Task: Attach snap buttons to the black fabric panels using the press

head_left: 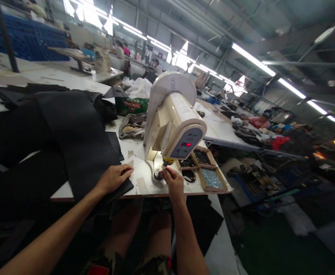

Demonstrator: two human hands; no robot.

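A cream snap-fastening press [181,122] with a lit red display stands in front of me. My right hand [173,182] is at its round metal die [157,174], fingertips pinched together just under the press head. Whatever those fingers hold is too small to make out. To the left, my left hand [114,178] rests over the edge of black sheet material [70,126], its thumb and fingers drawn together near the white tabletop [140,160]. Whether anything lies between them is hidden. The black pieces are spread over one another across the left side.
Right of the press sit a cardboard box of small silvery parts [211,178] and trays of dark parts [202,156]. Behind it are a green carton [131,106] and a bundle of cloth strips [133,126]. More black pieces [203,221] lie below the table edge.
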